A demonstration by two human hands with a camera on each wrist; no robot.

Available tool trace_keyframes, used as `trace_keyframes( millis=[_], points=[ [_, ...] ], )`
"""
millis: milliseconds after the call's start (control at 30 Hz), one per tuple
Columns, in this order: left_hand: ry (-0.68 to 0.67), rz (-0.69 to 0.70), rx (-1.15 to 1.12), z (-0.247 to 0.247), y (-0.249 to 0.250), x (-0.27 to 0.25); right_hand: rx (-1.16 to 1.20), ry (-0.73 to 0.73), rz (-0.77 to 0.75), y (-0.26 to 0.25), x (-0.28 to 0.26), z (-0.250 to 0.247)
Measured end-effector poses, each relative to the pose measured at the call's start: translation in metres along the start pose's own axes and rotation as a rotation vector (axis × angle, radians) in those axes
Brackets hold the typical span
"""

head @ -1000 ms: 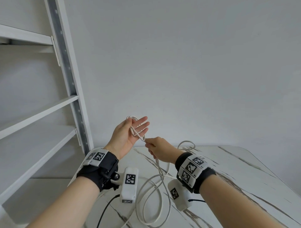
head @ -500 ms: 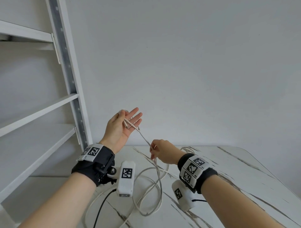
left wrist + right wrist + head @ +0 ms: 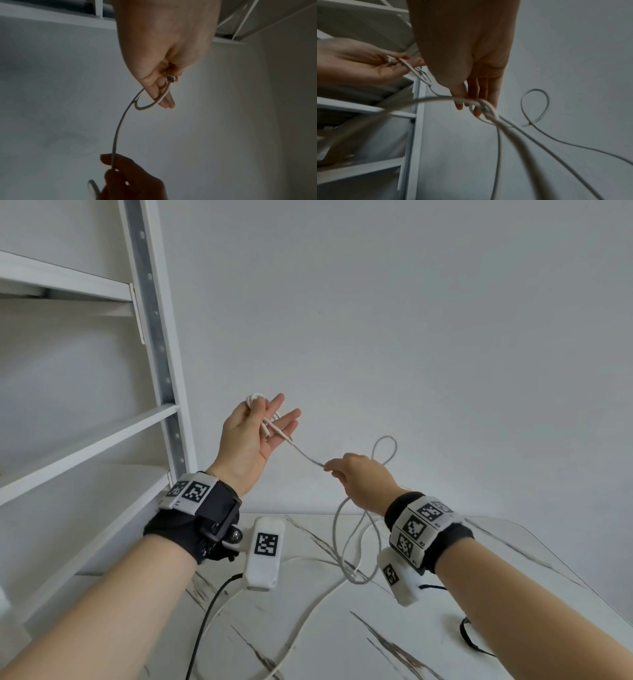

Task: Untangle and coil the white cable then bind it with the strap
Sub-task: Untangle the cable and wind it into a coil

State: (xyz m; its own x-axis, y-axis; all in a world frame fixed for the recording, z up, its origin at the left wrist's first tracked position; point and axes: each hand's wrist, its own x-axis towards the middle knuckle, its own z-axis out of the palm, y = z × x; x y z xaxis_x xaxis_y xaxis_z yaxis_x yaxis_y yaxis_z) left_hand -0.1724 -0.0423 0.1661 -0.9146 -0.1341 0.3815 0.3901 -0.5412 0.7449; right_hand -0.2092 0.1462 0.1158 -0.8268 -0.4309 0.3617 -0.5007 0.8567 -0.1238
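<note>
The white cable (image 3: 305, 455) runs in the air between both raised hands. My left hand (image 3: 263, 419) is palm up; its thumb pins a small cable loop and a plug end (image 3: 171, 79) against the nearly straight fingers (image 3: 165, 104). My right hand (image 3: 330, 469), lower and to the right, pinches the cable (image 3: 476, 102) between thumb and fingertips. Behind it a free loop (image 3: 385, 450) stands up. The rest of the cable hangs in loops (image 3: 356, 546) down to the marble table (image 3: 445, 628). I see no strap in any view.
A white shelf unit (image 3: 85, 446) with a perforated metal upright (image 3: 154, 337) stands close on the left. A plain wall lies ahead. Black cords (image 3: 205, 618) from the wrist cameras trail over the table near both forearms.
Both hands have risen. The right hand slid along the cable and moved right, away from the left, so the span between them is longer. The hanging loops lifted higher off the table.
</note>
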Motion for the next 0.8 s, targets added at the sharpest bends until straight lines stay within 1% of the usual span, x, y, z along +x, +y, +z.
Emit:
trace_keyframes(
  millis=[100,233,300,400,500,633,733,800],
  points=[
    [0.010,-0.009,0.150,-0.013,-0.013,-0.004,-0.017,-0.026,-0.083,-0.004,-0.010,0.009],
    [-0.007,-0.044,0.371,-0.028,-0.025,-0.010,0.065,-0.076,-0.129,-0.009,-0.016,0.013],
    [-0.024,-0.072,0.440,-0.033,-0.029,-0.012,0.109,-0.087,-0.123,-0.012,-0.017,0.010],
    [-0.065,-0.106,0.536,-0.037,-0.033,-0.015,0.200,-0.094,-0.071,-0.014,-0.018,0.007],
    [-0.127,-0.157,0.660,-0.038,-0.040,-0.017,0.250,-0.109,-0.083,-0.017,-0.018,0.006],
    [-0.196,-0.248,0.813,-0.043,-0.052,-0.019,0.296,-0.078,-0.103,-0.020,-0.015,0.009],
    [-0.336,-0.277,1.005,-0.044,-0.056,-0.024,0.286,-0.082,-0.109,-0.019,-0.015,0.016],
    [-0.391,-0.286,1.087,-0.041,-0.060,-0.028,0.305,-0.077,-0.105,-0.019,-0.016,0.020]
  ],
)
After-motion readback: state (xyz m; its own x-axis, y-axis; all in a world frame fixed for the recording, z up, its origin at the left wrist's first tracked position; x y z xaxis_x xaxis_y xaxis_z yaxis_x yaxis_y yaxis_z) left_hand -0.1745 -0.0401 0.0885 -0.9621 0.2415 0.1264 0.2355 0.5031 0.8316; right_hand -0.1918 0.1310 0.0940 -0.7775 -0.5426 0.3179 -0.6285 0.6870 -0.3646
